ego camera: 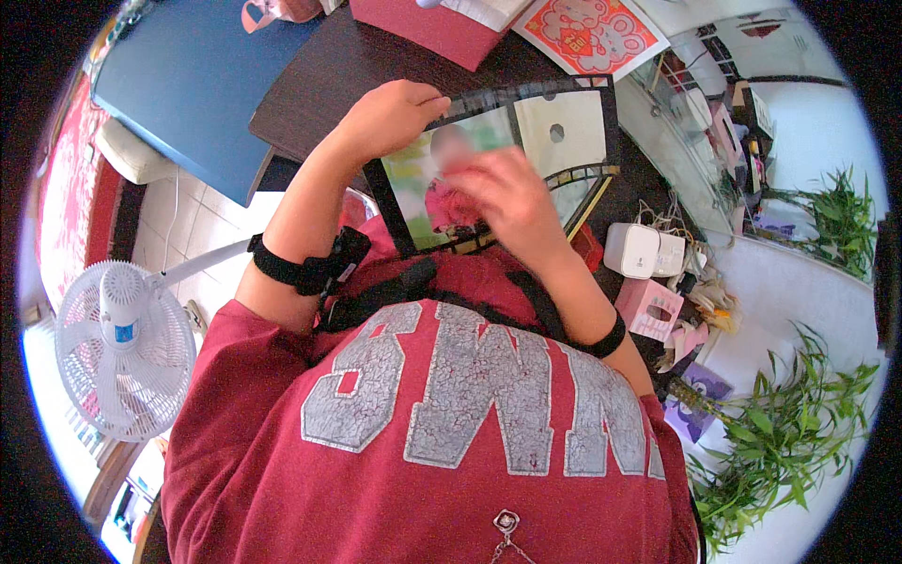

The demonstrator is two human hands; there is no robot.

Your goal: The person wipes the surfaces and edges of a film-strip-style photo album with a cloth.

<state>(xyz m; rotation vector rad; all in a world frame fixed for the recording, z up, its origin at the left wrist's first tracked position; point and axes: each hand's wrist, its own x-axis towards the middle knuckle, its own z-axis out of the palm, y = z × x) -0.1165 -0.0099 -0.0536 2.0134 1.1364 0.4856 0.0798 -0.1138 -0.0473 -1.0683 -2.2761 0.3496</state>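
Before me, a black film-strip-style photo page (384,204) rests tilted between my lap and the dark table. On it is a photo (416,180) of a person in pink against green. To the right of the photo is a white panel (581,127) with a small dark round spot. My left hand (398,116) grips the page's top edge, fingers bent over it. Over the middle of the photo, my right hand (504,201) is blurred and covers part of it; whether its fingers pinch anything is unclear. A second black-edged strip with a yellow edge (590,208) lies beside my right hand.
A dark wooden table (317,92) adjoins a blue surface (197,84). At the top are a red box (430,32) and a red rabbit print (592,35). A white device (631,250), cables, a pink box (648,310) and plants (775,430) stand right; a fan (123,345) stands left.
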